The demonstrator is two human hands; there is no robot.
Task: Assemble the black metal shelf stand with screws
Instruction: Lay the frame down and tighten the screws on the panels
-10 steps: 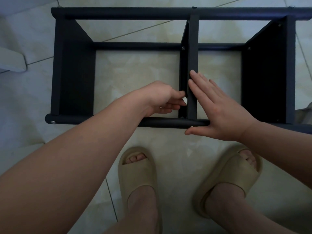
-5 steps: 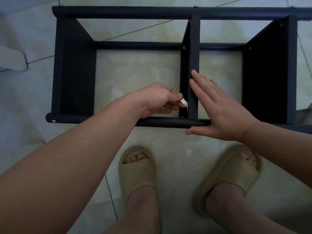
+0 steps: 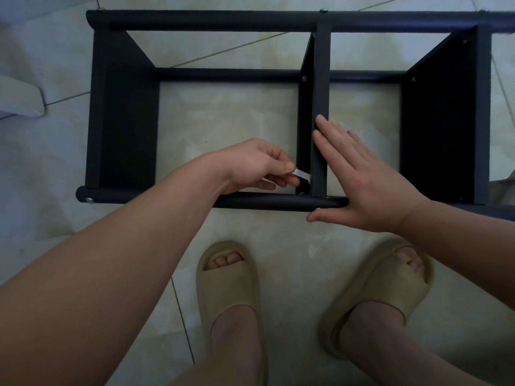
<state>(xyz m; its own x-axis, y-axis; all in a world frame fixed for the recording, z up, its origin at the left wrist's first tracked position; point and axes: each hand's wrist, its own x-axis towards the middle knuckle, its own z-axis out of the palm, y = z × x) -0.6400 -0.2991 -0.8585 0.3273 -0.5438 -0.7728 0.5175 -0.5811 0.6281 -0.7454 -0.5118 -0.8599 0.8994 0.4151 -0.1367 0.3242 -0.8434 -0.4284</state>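
Two hands are at work. The black shelf stand [image 3: 125, 121] lies on the tiled floor [image 3: 228, 115], open frame up, just ahead of the person's slippers [image 3: 227, 277].

The left hand [image 3: 250, 165] pinches a small silvery wrench [image 3: 302, 174] between thumb and fingers [image 3: 281, 162]. The tool's far end points down at the screw [image 3: 301, 193] in the inner corner where the middle divider [image 3: 320, 79] meets the near rail [image 3: 264, 203]. That corner is too dark to tell whether the tip is seated in the head.

The right hand [image 3: 359, 185] lies flat and grasps nothing. Its straight fingers [image 3: 328, 146] press on the divider's top edge, and the thumb stretches along the near rail.

The step looks like tightening the divider's near screw.
- Seat the wrench fully and square in the head before turning.
- The divider wall sits just beside the tool, so take short swings and reseat each time.
- Use the flat right hand to hold the divider upright and tight against the rail, so the holes stay lined up.
- Snug it down only once the joint sits flush.

The main risks are the wrench slipping out and rounding the head, or scraping the paint.
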